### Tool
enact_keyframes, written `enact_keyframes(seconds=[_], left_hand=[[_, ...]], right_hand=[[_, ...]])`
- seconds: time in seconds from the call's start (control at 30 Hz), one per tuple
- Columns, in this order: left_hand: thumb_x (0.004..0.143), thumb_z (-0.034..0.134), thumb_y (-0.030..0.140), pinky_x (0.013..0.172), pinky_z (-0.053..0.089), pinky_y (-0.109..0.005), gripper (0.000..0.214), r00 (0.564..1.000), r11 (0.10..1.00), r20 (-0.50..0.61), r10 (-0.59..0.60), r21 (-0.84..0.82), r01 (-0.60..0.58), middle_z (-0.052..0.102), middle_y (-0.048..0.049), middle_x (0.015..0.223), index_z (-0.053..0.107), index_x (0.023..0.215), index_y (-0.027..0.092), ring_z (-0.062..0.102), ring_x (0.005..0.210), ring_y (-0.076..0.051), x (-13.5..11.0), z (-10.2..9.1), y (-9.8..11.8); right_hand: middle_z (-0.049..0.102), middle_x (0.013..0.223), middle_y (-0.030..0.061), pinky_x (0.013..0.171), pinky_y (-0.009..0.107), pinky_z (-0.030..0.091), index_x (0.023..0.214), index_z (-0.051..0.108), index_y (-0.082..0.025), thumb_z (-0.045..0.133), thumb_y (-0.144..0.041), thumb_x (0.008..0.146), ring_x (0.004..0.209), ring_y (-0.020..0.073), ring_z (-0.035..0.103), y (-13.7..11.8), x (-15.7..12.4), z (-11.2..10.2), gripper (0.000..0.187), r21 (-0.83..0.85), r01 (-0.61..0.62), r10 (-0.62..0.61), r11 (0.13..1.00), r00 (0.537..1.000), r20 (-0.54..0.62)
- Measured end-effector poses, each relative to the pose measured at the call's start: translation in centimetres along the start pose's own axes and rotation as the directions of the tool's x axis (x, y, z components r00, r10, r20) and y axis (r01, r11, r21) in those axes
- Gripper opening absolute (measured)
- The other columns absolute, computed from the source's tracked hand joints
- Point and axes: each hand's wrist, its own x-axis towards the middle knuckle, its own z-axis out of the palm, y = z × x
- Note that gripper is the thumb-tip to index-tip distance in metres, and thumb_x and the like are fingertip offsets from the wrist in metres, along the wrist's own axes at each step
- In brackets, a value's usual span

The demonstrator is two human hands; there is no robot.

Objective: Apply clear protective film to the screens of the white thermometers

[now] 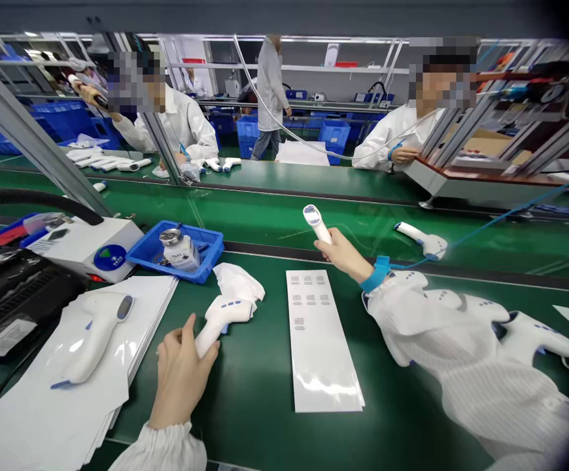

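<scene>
My right hand (342, 252) is closed around the handle of a white infrared thermometer (316, 224), held up over the near side of the green conveyor belt. A blue wrist strap (377, 273) with a blue cord circles that wrist. My left hand (184, 373) grips the handle end of a second white thermometer (228, 313), whose head points right on the green bench. Its head touches a crumpled white cloth (239, 282). Between my hands lies a white label sheet (320, 347) with several printed labels at its far end. Another thermometer (93, 333) rests on papers at left.
Several thermometers (534, 333) lie by my right sleeve, partly hidden; one more (424, 241) is on the conveyor belt (265, 219). A blue tray (201, 265) holds a metal-topped bottle (181, 252). A white device (88, 245) stands left. Co-workers (186, 124) sit across the belt.
</scene>
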Motion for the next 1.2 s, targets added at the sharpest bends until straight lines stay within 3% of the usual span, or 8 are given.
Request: enact_keyframes(seconds=[0.3, 0.73, 0.87, 0.93, 1.0, 1.07, 1.13, 1.2], left_hand=[[0.079, 0.04, 0.058, 0.087, 0.043, -0.048, 0.079, 1.0, 1.0, 0.01, 0.003, -0.005, -0.003, 0.052, -0.0178, 0.104, 0.045, 0.139, 0.007, 0.05, 0.101, -0.039, 1.2, 0.5, -0.8], [0.072, 0.047, 0.062, 0.088, 0.044, -0.053, 0.087, 1.0, 1.0, 0.017, -0.008, -0.027, 0.008, 0.052, -0.0191, 0.11, 0.041, 0.142, 0.01, 0.049, 0.109, -0.044, 2.3, -0.6, -0.6], [0.073, 0.055, 0.063, 0.098, 0.039, -0.055, 0.086, 0.998, 0.908, -0.023, -0.052, -0.417, 0.038, 0.048, -0.0156, 0.123, 0.035, 0.144, 0.02, 0.044, 0.122, -0.039, 0.4, -1.6, 3.0], [0.076, 0.059, 0.057, 0.102, 0.039, -0.049, 0.088, 0.999, 0.682, -0.049, -0.007, -0.731, -0.03, 0.05, -0.0129, 0.124, 0.023, 0.148, 0.023, 0.052, 0.117, -0.031, -1.1, -1.5, 5.9], [0.074, 0.065, 0.054, 0.094, 0.046, -0.043, 0.101, 0.994, 0.381, -0.018, 0.105, -0.923, -0.057, 0.056, -0.0114, 0.116, 0.007, 0.15, 0.023, 0.06, 0.104, -0.027, -2.5, -1.1, 8.7], [0.077, 0.066, 0.047, 0.091, 0.049, -0.041, 0.094, 0.992, 0.206, 0.074, 0.101, -0.977, 0.052, 0.06, -0.0095, 0.112, 0.009, 0.149, 0.026, 0.063, 0.099, -0.024, -3.1, -0.9, 10.3], [0.081, 0.064, 0.043, 0.084, 0.052, -0.04, 0.083, 0.992, 0.165, 0.123, 0.032, -0.979, 0.116, 0.063, -0.0073, 0.105, 0.017, 0.148, 0.027, 0.065, 0.091, -0.023, -2.8, -1.5, 10.2], [0.081, 0.062, 0.043, 0.078, 0.053, -0.04, 0.076, 0.995, 0.265, 0.084, -0.057, -0.959, 0.096, 0.063, -0.0056, 0.101, 0.025, 0.146, 0.027, 0.064, 0.086, -0.024, -1.8, -3.0, 8.2]], right_hand=[[0.048, 0.083, -0.0023, 0.062, 0.027, 0.04, 0.105, 0.043, -0.021, 0.05, -0.035, 0.092, 0.068, 0.0129, 0.046, -4.4, -7.6, 0.2, 0.021, 0.311, 0.346, -0.34, 0.885, 0.938, -0.074], [0.047, 0.085, -0.0021, 0.062, 0.026, 0.04, 0.105, 0.044, -0.023, 0.051, -0.032, 0.094, 0.069, 0.0122, 0.045, -5.9, -10.0, -0.6, 0.016, 0.453, 0.367, -0.39, 0.812, 0.92, -0.046], [0.049, 0.084, -0.0022, 0.066, 0.028, 0.043, 0.106, 0.045, -0.024, 0.05, -0.033, 0.094, 0.07, 0.0132, 0.047, -6.2, -11.5, 0.7, 0.016, 0.455, 0.256, -0.336, 0.853, 0.936, 0.102], [0.054, 0.09, 0.0003, 0.072, 0.03, 0.046, 0.11, 0.045, -0.023, 0.051, -0.03, 0.093, 0.076, 0.0153, 0.053, -6.3, -12.7, 2.2, 0.02, 0.408, 0.175, -0.294, 0.896, 0.923, 0.249], [0.058, 0.104, 0.0053, 0.082, 0.034, 0.048, 0.12, 0.044, -0.021, 0.049, -0.026, 0.092, 0.09, 0.0187, 0.058, -6.1, -14.1, 4.0, 0.028, 0.358, 0.145, -0.287, 0.923, 0.877, 0.386], [0.057, 0.117, 0.0101, 0.091, 0.038, 0.047, 0.128, 0.042, -0.019, 0.052, -0.024, 0.089, 0.105, 0.0226, 0.058, -5.9, -15.2, 5.2, 0.041, 0.296, 0.182, -0.317, 0.938, 0.797, 0.514], [0.054, 0.123, 0.0122, 0.095, 0.04, 0.047, 0.13, 0.047, -0.019, 0.061, -0.026, 0.083, 0.112, 0.0269, 0.056, -5.7, -15.7, 5.6, 0.05, 0.207, 0.26, -0.331, 0.943, 0.676, 0.658], [0.055, 0.123, 0.0117, 0.095, 0.04, 0.047, 0.125, 0.054, -0.02, 0.066, -0.03, 0.08, 0.112, 0.0288, 0.057, -5.6, -15.5, 4.9, 0.048, 0.139, 0.331, -0.318, 0.933, 0.584, 0.747]])
